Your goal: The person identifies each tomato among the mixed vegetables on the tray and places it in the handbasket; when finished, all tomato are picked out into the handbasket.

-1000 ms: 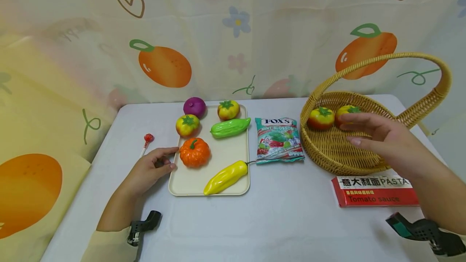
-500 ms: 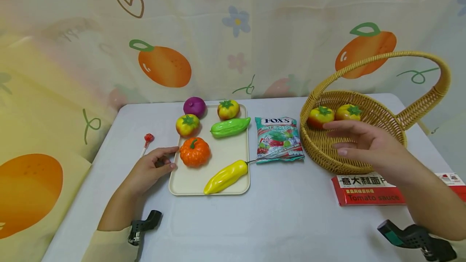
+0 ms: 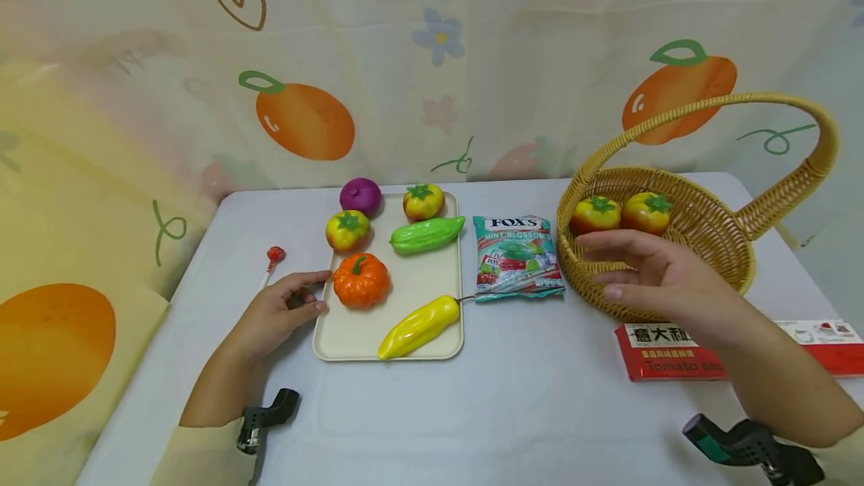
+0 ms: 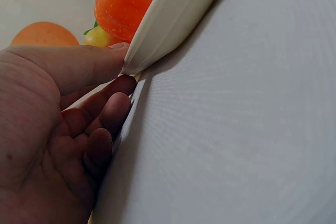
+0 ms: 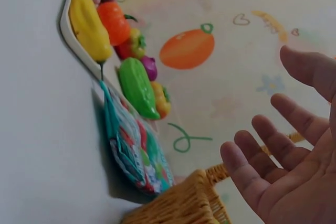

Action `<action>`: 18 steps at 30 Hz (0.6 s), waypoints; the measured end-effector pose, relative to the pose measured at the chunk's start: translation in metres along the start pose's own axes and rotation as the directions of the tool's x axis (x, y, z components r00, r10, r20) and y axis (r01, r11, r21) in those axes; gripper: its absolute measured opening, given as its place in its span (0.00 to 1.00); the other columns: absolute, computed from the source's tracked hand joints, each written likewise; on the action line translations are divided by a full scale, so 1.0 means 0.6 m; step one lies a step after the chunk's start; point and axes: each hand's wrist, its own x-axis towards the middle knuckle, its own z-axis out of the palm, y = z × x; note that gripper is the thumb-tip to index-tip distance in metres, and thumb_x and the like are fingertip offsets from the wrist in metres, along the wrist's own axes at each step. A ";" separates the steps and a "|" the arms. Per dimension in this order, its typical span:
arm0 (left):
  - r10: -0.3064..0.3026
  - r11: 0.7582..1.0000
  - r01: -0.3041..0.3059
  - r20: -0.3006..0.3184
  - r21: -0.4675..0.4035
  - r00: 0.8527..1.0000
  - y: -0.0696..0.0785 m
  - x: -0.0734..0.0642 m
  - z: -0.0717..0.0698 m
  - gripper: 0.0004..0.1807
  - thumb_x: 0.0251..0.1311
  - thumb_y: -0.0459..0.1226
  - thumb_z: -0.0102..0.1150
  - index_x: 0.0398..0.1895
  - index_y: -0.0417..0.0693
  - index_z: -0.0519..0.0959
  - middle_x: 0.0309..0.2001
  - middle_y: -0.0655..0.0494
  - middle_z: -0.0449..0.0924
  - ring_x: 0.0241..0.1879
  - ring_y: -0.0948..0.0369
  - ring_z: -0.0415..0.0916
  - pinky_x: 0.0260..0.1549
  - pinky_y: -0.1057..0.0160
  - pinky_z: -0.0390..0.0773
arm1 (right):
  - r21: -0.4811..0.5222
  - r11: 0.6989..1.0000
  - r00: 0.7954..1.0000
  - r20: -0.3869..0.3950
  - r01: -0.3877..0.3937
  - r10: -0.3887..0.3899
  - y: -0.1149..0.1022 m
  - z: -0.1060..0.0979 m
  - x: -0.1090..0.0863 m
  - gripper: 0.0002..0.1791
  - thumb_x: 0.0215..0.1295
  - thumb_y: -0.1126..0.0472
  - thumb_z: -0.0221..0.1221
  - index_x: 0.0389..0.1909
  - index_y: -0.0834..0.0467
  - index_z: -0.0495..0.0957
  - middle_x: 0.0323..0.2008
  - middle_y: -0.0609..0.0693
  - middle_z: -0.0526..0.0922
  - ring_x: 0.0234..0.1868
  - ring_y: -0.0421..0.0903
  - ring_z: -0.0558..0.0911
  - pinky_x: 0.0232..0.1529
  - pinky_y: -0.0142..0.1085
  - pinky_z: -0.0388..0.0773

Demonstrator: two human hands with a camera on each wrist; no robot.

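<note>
My left hand (image 3: 273, 317) rests at the left rim of a cream tray (image 3: 351, 343), thumb and index fingertips touching the rim. In the left wrist view, the other fingers are loosely curled. An orange toy pumpkin (image 3: 361, 280) sits just inside that rim. Also on the tray are a yellow pepper (image 3: 420, 328), a green vegetable (image 3: 427, 236) and a red-yellow tomato (image 3: 424, 203). Another tomato (image 3: 348, 232) and a purple onion (image 3: 361, 197) overlap its left edge. Above the wicker basket's (image 3: 739, 261) near side hovers my right hand (image 3: 668, 280), fingers apart and holding nothing.
Two red-yellow tomatoes (image 3: 646, 214) lie in the basket, whose tall handle arches up. A candy bag (image 3: 516, 259) lies between tray and basket. In front of the basket is a red pasta box (image 3: 664, 362). A lollipop (image 3: 274, 255) lies left of the tray.
My right hand has moved left and toward me over the basket, uncovering the right tomato and more of the pasta box's right end. The left hand and the tray look unmoved.
</note>
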 end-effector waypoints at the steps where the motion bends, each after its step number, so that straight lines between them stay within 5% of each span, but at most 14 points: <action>1: -0.003 1.000 0.003 0.000 -0.002 1.000 0.000 -0.001 0.000 0.29 0.70 0.38 0.72 0.73 0.51 0.78 0.46 0.46 0.77 0.47 0.50 0.70 0.39 0.68 0.75 | 0.005 1.000 1.000 -0.002 -0.003 0.003 -0.001 0.003 0.001 0.29 0.77 0.74 0.58 0.76 0.61 0.70 0.71 0.59 0.70 0.66 0.48 0.79 0.56 0.35 0.83; 9: -0.008 1.000 0.008 0.001 -0.018 1.000 -0.001 0.000 0.000 0.30 0.70 0.38 0.72 0.73 0.51 0.78 0.46 0.46 0.77 0.48 0.51 0.70 0.38 0.68 0.75 | 0.048 0.999 1.000 0.005 -0.008 0.007 -0.003 0.032 0.015 0.29 0.74 0.74 0.61 0.74 0.60 0.73 0.69 0.52 0.74 0.61 0.48 0.84 0.54 0.37 0.84; 18: -0.002 1.000 0.002 -0.005 0.018 1.000 -0.002 0.000 0.000 0.29 0.69 0.39 0.72 0.73 0.52 0.79 0.46 0.47 0.78 0.47 0.51 0.71 0.39 0.68 0.76 | 0.048 0.999 1.000 0.026 -0.009 0.008 -0.008 0.054 0.037 0.28 0.73 0.71 0.65 0.72 0.59 0.74 0.71 0.58 0.71 0.63 0.48 0.82 0.56 0.39 0.84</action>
